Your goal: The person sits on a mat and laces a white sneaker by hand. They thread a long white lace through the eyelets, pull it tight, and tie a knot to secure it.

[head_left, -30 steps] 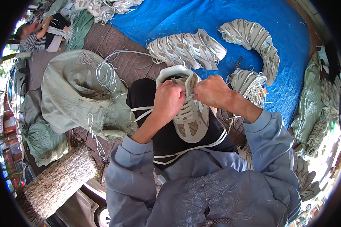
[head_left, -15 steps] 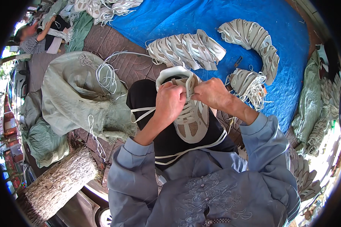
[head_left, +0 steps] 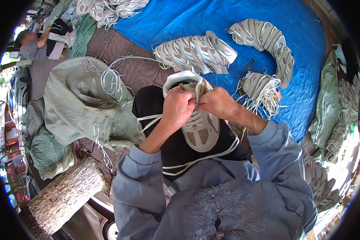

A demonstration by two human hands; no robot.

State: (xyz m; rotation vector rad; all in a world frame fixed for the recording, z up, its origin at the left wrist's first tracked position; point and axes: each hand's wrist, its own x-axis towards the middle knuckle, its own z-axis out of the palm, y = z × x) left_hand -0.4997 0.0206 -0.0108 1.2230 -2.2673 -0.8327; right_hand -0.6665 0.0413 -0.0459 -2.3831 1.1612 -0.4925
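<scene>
A white and tan shoe upper (head_left: 203,134) rests on my lap with its toe toward me and its collar away from me. White lacing crosses its front. My left hand (head_left: 178,105) is closed in a pinch on the upper's edge by the tongue. My right hand (head_left: 217,101) meets it there, thumb and fingers pressed together; whatever they pinch is hidden. A white shoelace (head_left: 196,161) lies in a long curve across my dark trousers, and another length loops out left of my left wrist.
Several nested shoe uppers (head_left: 194,54) lie in rows on a blue tarp (head_left: 180,18) ahead. A bundle with loose laces (head_left: 264,96) sits at right. Left of me are a grey-green sack (head_left: 68,108) and a rough log (head_left: 68,192). Another person (head_left: 36,48) sits far left.
My right hand has shifted slightly left and closer to my left hand, covering more of the upper's eyelet edge. My left hand stays at about the same place on the upper.
</scene>
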